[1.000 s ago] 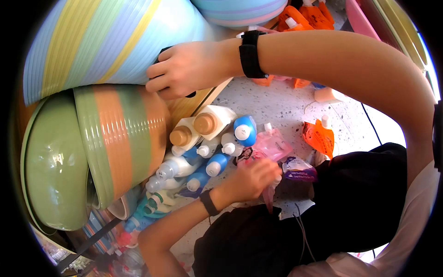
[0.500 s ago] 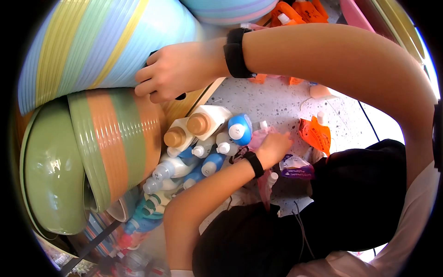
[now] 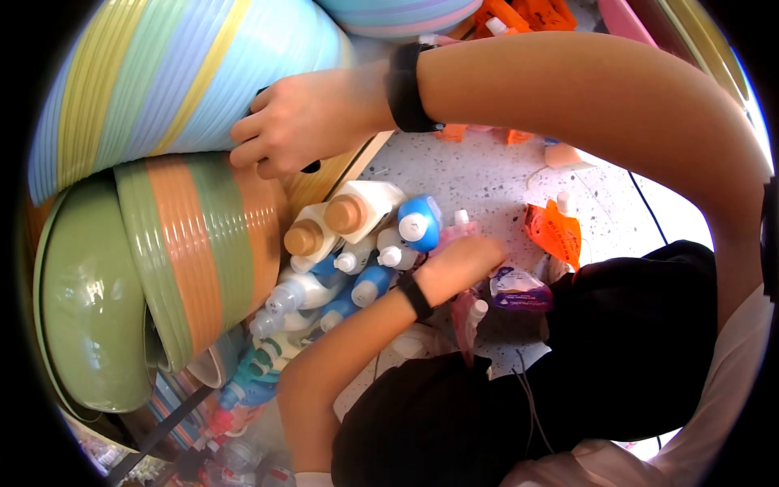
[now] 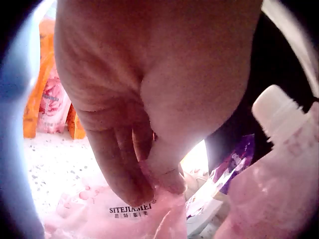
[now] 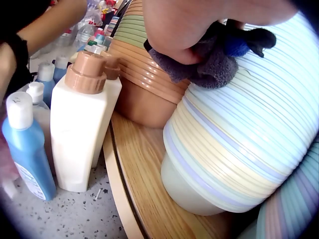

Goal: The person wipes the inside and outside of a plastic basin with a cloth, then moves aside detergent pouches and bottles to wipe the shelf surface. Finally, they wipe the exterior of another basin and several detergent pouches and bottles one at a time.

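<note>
My left hand (image 3: 462, 266) is down among the pouches on the speckled floor. In the left wrist view its thumb and fingers pinch the top of a pink pouch (image 4: 149, 219) with SITEJIAMEI printed on it. A second pink pouch with a white cap (image 4: 276, 112) stands close beside that hand. My right hand (image 3: 304, 122) grips a dark grey cloth (image 5: 217, 64) against the side of a stack of blue, yellow and lilac striped basins (image 5: 239, 134). Part of the cloth is hidden under the fingers.
Green and orange basins (image 3: 203, 252) lie tilted beside the blue stack, on a wooden board (image 5: 144, 159). White bottles with brown caps (image 5: 77, 134) and several blue bottles (image 3: 419, 223) crowd its edge. An orange pouch (image 3: 556, 235) and a purple-white packet (image 3: 519, 290) lie near my dark-clothed knees (image 3: 633, 325).
My left hand has moved away from the small capped pouch near my knee, further out to the other pink pouch. My right hand with the cloth has shifted slightly left in view.
</note>
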`<state>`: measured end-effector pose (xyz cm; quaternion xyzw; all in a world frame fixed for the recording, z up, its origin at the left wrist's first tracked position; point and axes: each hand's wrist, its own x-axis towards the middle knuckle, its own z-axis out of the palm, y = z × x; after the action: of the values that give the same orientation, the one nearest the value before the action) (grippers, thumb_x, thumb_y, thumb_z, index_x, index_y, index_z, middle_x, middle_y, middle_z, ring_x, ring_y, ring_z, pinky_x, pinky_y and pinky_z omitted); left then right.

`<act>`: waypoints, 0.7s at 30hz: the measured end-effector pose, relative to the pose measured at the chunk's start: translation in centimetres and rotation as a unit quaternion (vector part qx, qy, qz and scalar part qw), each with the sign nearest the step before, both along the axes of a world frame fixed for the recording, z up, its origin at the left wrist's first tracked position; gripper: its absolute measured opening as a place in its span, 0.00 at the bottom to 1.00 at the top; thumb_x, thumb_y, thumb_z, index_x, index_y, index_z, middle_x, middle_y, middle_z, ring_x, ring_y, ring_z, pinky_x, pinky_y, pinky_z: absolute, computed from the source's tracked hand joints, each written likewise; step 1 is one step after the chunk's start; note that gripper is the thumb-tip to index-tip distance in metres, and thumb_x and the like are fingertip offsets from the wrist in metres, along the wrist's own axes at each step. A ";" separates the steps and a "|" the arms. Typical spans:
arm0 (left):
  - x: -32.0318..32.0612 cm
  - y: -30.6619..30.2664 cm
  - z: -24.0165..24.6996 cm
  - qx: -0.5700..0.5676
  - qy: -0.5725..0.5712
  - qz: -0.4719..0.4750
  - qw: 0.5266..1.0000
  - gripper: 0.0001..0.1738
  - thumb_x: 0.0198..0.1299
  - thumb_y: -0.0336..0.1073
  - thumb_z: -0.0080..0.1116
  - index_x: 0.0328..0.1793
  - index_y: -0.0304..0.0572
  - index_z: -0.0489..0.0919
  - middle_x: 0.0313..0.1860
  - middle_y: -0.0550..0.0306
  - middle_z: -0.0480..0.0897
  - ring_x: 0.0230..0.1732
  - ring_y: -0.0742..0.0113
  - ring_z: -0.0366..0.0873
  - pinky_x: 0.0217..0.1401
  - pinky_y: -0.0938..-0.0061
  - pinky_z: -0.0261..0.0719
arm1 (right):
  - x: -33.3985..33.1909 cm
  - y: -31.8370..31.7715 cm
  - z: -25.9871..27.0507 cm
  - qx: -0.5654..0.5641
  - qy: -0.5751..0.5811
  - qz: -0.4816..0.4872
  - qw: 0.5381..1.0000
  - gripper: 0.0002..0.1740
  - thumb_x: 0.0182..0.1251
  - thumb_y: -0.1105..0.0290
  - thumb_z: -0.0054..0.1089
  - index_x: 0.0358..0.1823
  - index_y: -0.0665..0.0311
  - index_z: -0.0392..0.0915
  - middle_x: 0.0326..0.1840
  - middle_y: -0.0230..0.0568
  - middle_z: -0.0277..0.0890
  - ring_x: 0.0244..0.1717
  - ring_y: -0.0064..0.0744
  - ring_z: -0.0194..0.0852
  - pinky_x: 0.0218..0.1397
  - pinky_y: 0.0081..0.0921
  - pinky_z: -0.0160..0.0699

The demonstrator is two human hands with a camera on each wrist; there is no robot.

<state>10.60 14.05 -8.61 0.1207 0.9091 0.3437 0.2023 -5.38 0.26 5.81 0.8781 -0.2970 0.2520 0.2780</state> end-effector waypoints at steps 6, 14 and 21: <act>4.1 -1.0 5.3 -0.052 0.098 -0.009 0.994 0.06 0.55 0.28 0.58 0.37 0.44 0.82 0.38 0.56 0.81 0.44 0.58 0.84 0.43 0.64 0.84 | 0.1 0.1 0.2 0.023 0.013 -0.007 1.000 0.06 0.53 0.68 0.66 0.34 0.56 0.83 0.48 0.28 0.72 0.55 0.29 0.72 0.47 0.25 0.83; 7.9 -2.9 9.0 0.022 0.025 0.078 0.996 0.10 0.56 0.24 0.54 0.44 0.40 0.79 0.42 0.54 0.78 0.47 0.54 0.79 0.50 0.65 0.82 | 0.1 0.1 0.1 0.020 0.012 -0.005 1.000 0.08 0.52 0.68 0.67 0.35 0.56 0.84 0.48 0.28 0.72 0.56 0.29 0.72 0.48 0.25 0.83; 12.3 -3.7 10.3 0.005 0.034 0.067 0.997 0.09 0.52 0.28 0.59 0.41 0.44 0.80 0.40 0.60 0.77 0.46 0.62 0.79 0.42 0.70 0.82 | -0.1 0.3 0.0 0.040 0.020 -0.007 0.999 0.07 0.53 0.69 0.66 0.35 0.56 0.83 0.48 0.28 0.72 0.56 0.30 0.71 0.49 0.25 0.83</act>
<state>22.89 10.32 1.72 0.0726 0.9196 0.3568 0.1472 -5.45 0.51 5.82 0.8912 -0.3072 0.2207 0.2504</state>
